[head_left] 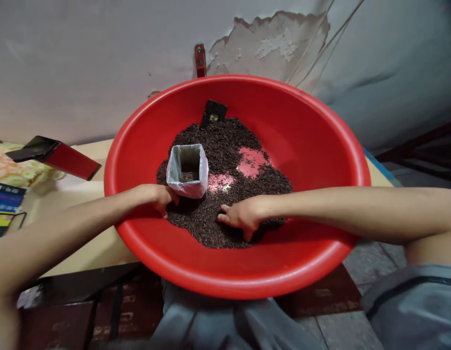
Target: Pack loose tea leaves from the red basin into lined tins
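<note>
Loose dark bits [214,223], like dried tea leaves or seeds, are heaped in a big red plastic basin [305,131]. Among them stands a square box [188,189] lined with a clear plastic bag, with some of the same dark bits at its bottom. My left hand [160,198] is low at the heap's left side, against or just beside the box's near left corner, its visible fingers apart. To the right of the box, my right hand [243,215] reaches down into the heap with fingers spread. Some of its fingertips are hidden among the bits.
A black card-like piece [214,112] sticks up at the heap's far edge. Left of the basin, a red and black box [64,156], pale flowers [13,165] and a blue and yellow packet [6,204] rest on the tan table [94,248]. Behind is a peeling wall [276,41].
</note>
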Motion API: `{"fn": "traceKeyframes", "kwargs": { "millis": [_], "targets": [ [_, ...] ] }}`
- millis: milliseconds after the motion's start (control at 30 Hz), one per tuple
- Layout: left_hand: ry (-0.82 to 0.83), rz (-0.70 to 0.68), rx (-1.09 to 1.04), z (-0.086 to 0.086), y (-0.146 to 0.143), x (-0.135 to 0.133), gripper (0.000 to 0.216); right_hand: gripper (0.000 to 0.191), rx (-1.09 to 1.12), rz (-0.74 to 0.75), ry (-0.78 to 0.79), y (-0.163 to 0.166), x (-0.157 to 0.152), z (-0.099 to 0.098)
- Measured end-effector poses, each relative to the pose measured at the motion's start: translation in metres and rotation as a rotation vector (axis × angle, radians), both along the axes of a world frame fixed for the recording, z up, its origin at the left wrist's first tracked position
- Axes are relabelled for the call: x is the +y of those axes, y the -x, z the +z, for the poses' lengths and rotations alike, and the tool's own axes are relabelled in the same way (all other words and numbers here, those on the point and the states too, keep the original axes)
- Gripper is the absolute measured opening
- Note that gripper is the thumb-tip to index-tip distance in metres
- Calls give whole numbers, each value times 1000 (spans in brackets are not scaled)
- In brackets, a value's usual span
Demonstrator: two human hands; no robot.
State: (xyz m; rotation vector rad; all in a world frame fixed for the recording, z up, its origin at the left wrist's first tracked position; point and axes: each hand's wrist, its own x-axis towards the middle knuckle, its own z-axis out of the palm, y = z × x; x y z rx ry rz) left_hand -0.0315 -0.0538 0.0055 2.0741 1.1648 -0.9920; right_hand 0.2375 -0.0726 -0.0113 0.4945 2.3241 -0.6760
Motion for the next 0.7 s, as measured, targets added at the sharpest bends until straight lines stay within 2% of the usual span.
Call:
{"fn": "traceKeyframes", "kwargs": {
  "millis": [100, 167, 233, 333, 433, 533, 633, 700],
  "targets": [
    [58, -9, 75, 6, -6, -2, 64, 97, 61, 98, 33, -1, 3, 2],
    [53, -3, 39, 7, -7, -4, 66, 93, 68, 128, 42, 0, 3, 5],
    [46, -7, 38, 7, -9, -4, 64, 89, 58, 135, 33, 1, 2, 7],
    [45, -26, 90, 10, -11, -5, 58, 65, 61, 140, 29, 7, 2, 11],
    [24, -3, 67, 22, -10, -7, 50, 51, 117, 60, 79, 10, 6, 21],
    [2, 87, -19, 45, 0, -11, 41, 39, 209, -61, 87, 6, 15, 45],
    [-19, 139, -132, 80, 16, -13, 33, 30, 389, -184, 21, -2, 26, 78],
    [-128, 190, -197, 106, 24, -11, 29, 29, 539, -258, -70, -3, 35, 100]
  ]
}}
